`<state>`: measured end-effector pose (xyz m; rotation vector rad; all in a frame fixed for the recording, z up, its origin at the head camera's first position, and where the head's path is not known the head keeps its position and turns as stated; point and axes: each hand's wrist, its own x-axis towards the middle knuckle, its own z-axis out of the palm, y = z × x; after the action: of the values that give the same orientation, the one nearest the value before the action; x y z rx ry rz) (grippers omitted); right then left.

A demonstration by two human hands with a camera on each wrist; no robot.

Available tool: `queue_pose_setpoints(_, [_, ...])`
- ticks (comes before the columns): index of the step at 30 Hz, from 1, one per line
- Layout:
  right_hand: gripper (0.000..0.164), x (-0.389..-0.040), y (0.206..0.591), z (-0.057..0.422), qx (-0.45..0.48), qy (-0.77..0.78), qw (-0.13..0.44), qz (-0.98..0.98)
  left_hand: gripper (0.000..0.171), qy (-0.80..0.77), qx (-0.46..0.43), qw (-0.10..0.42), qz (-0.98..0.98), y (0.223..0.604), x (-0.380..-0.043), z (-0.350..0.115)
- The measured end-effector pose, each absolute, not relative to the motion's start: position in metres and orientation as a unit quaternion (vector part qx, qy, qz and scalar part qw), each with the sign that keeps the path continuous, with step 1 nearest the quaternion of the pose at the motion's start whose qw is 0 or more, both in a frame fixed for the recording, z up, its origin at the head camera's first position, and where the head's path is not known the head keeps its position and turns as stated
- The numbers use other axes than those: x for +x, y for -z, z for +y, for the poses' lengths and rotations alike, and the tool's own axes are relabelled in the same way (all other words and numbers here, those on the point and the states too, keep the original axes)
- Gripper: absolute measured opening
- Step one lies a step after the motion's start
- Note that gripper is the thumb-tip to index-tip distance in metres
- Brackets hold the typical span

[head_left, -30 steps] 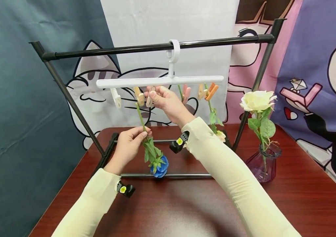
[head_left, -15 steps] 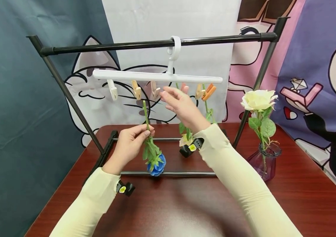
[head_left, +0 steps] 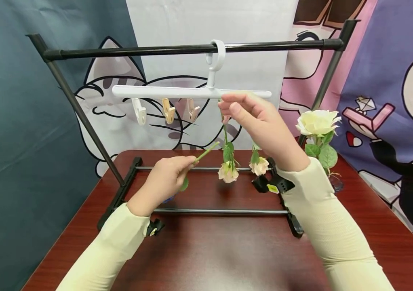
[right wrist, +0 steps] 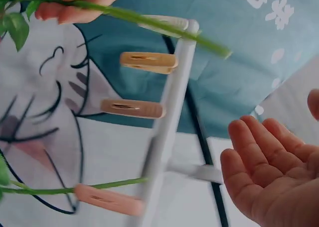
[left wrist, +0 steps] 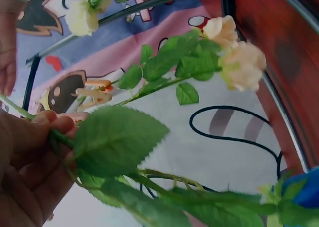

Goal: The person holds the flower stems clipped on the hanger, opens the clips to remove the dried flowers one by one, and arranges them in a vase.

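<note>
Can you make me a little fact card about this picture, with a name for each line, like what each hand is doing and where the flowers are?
Left hand: pinches the green stem of a blue flower
Right hand: holds nothing, fingers nearly straight, near the hanger
White hanger: hooked over a black bar
Free clips: white, yellow, beige
Hanging: two peach flowers, heads down
Cream rose: upright, at the right

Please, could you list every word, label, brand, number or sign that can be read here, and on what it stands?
None can be read.
Yellow tags on the black wrist straps: too small to tell whether they carry print.
White hanger, clothespins: no lettering visible.
Backdrop: only drawings visible.
</note>
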<state>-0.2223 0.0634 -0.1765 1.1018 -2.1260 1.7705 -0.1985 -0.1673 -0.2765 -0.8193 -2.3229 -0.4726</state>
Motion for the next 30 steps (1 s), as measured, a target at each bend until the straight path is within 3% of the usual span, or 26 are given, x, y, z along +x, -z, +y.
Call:
queue_pose_setpoints(8, [0.043, -0.195, 0.192, 0.057, 0.486, -0.189, 0.275, -0.808, 0.025, -0.006, -0.307, 0.310, -0.900, 0.270, -0.190, -0.157])
queue_pose_setpoints(14, [0.045, -0.190, 0.223, 0.047, 0.444, -0.028, 0.253, -0.859, 0.013, -0.097, -0.319, 0.329, -0.883, 0.268, -0.187, -0.148])
queue_pose_setpoints(21, [0.037, -0.193, 0.242, 0.048, 0.415, -0.041, 0.192, -0.888, 0.006, -0.158, -0.349, 0.339, -0.859, 0.263, -0.184, -0.139])
queue_pose_setpoints(30, [0.038, -0.198, 0.280, 0.055, 0.446, -0.127, 0.285, -0.839, 0.005, -0.233, -0.351, 0.346, -0.838, 0.258, -0.180, -0.128])
